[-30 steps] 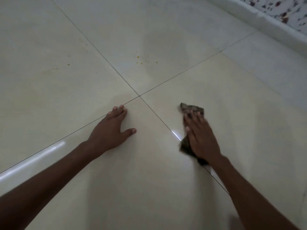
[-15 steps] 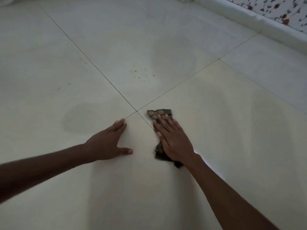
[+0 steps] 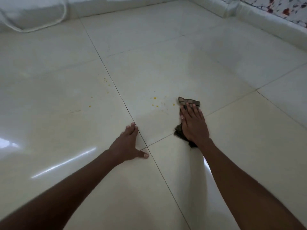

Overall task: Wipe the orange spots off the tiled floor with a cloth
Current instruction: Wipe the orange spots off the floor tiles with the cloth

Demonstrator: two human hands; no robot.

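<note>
A dark checked cloth (image 3: pixel 189 102) lies flat on the cream tiled floor (image 3: pixel 166 72). My right hand (image 3: pixel 193 123) presses it down with straight fingers; only its far end and near edge show. A cluster of orange spots (image 3: pixel 155 101) sits just left of the cloth's far end. More orange spots (image 3: pixel 99 95) lie scattered on the neighbouring tile to the left. My left hand (image 3: pixel 127 144) rests flat on the floor beside the crossing of the grout lines, fingers straight, holding nothing.
A white skirting (image 3: pixel 259 19) runs along the right under a flowered wall (image 3: pixel 282 9). A white bag-like object (image 3: pixel 33 12) sits at the far left. A faint damp streak marks the tile between my hands.
My right hand has slid the cloth forward and to the right, up beside the orange spots. The view has tilted up, showing more floor and the far wall. My left hand stays planted.
</note>
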